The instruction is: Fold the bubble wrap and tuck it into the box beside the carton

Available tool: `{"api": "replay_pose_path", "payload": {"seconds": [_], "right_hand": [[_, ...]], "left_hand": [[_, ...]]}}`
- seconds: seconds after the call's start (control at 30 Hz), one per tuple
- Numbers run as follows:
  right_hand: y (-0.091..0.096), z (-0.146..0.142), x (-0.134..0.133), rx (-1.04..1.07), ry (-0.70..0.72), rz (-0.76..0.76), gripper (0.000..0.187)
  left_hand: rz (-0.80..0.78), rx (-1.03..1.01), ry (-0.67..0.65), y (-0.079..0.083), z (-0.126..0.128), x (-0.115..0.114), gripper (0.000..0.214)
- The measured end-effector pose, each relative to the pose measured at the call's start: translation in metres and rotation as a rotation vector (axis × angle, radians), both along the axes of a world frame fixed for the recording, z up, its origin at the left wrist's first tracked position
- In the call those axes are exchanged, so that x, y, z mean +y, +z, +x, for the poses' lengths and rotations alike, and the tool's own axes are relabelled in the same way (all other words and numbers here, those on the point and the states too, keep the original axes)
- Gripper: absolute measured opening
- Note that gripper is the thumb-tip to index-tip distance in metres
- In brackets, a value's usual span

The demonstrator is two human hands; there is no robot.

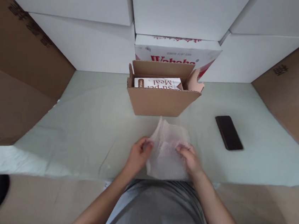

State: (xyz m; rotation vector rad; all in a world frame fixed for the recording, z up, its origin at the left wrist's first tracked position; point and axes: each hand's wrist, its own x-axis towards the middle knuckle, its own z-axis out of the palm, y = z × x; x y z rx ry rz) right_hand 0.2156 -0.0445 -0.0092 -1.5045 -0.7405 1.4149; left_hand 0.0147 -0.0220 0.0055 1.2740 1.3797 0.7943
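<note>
A crumpled sheet of translucent white wrap [166,149] lies on the pale green table [87,125] right in front of me. My left hand [138,156] pinches its left edge, fingers closed. My right hand [188,157] grips its right side, fingers curled over it. Just beyond the sheet stands a small open brown carton [161,101] with its flaps up. Inside it lies a white box printed "Super Meal" [157,83].
A black phone [229,132] lies flat to the right of the hands. Stacked white boxes [181,9] wall off the back, one printed in red [178,53]. Large brown cartons stand at the left [8,69] and right [294,93].
</note>
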Motion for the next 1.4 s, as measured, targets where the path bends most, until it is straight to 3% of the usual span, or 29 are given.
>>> {"api": "replay_pose_path", "payload": {"seconds": [0.07,0.13,0.2,0.27,0.33,0.4,0.5,0.6,0.77,0.93,1.03,1.27,1.4], "right_hand": [[-0.005,0.008,0.002,-0.11,-0.013,0.055,0.025],[-0.01,0.013,0.002,-0.313,-0.003,0.12,0.043],[-0.014,0.013,0.0,-0.575,0.038,0.171,0.066],[-0.016,0.011,-0.002,-0.817,0.075,0.247,0.075],[-0.016,0.008,-0.003,-1.021,0.078,0.393,0.073],[-0.014,0.004,-0.002,-1.162,0.132,0.53,0.065],[-0.012,0.001,0.001,-1.261,0.411,0.605,0.054],[-0.013,0.006,0.005,-1.3,0.602,0.565,0.051],[-0.013,0.034,0.005,-1.328,0.554,0.565,0.041],[-0.006,0.051,-0.012,-1.029,0.638,0.802,0.035],[-0.006,0.049,-0.022,-0.881,0.675,0.805,0.033],[-0.011,0.041,-0.027,-0.863,0.646,0.724,0.03],[-0.007,0.044,-0.026,-0.803,0.617,0.735,0.032]], "left_hand": [[0.048,0.047,0.075,-0.007,-0.011,0.004,0.021],[0.134,0.18,0.094,-0.014,-0.02,0.005,0.024],[0.304,0.376,0.085,-0.022,-0.025,0.004,0.042],[0.52,0.56,0.043,-0.028,-0.027,0.003,0.056],[0.685,0.697,-0.095,-0.031,-0.027,0.003,0.058],[0.758,0.775,-0.345,-0.031,-0.028,0.008,0.059],[0.745,0.809,-0.647,-0.028,-0.034,0.018,0.057],[0.669,0.828,-0.677,-0.028,-0.044,0.027,0.053],[0.695,0.74,-0.645,-0.024,-0.065,0.022,0.039],[0.805,0.607,-0.827,-0.015,-0.082,-0.001,0.039],[0.791,0.596,-0.928,-0.015,-0.088,-0.01,0.041],[0.714,0.538,-0.96,-0.017,-0.078,-0.013,0.07],[0.719,0.588,-0.912,-0.021,-0.068,-0.012,0.055]]}}
